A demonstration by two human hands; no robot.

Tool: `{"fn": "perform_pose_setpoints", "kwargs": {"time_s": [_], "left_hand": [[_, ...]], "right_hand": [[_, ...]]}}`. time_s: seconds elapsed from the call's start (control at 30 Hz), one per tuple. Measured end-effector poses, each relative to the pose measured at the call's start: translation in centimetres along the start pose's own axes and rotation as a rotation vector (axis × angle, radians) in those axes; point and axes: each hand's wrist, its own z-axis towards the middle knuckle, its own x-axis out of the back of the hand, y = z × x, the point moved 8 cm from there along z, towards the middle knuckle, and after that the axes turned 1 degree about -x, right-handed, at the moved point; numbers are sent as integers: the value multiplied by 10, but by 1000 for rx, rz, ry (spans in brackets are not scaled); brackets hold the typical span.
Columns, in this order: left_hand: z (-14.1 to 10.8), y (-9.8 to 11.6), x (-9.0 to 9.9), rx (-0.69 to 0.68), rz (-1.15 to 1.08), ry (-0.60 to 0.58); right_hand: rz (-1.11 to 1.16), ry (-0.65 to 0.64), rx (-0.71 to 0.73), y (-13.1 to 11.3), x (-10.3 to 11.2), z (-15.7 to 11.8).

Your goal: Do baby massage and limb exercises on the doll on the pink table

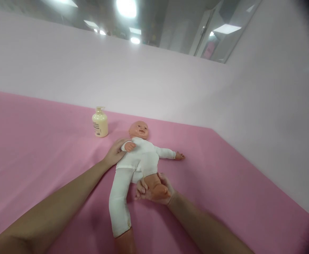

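A baby doll [144, 150] with a cloth body in white and a bare plastic head lies on its back on the pink surface. My left hand [115, 152] presses against its side by the shoulder and folded arm, with the fingers partly hidden behind that arm. Lower down, my right hand [165, 190] is closed around the doll's foot and ankle [154, 183], holding that leg bent up toward the belly. The other leg [119, 203] lies stretched toward me, and one arm [166, 153] reaches out to the right.
A cream pump bottle [100, 123] stands upright left of the doll's head. The pink padded surface [38, 141] runs up to a pale wall [170, 84] behind and to the right. Above is a glass pane [154, 21] with light reflections.
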Motion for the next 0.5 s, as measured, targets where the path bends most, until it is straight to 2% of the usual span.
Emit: {"fn": "perform_pose_setpoints", "kwargs": {"time_s": [0.17,0.33,0.4,0.5], "left_hand": [[-4,-23,8,219,-201,174],[-9,-42,14,358,-245,290],[-9,-45,17,367,-245,324],[-8,-46,18,378,-235,316]], "right_hand": [[-73,-245,-103,21,-5,-4],[-140,-347,-289,38,-3,-14],[-197,-335,-397,44,-3,-19],[-313,-204,-516,49,9,-25]]}}
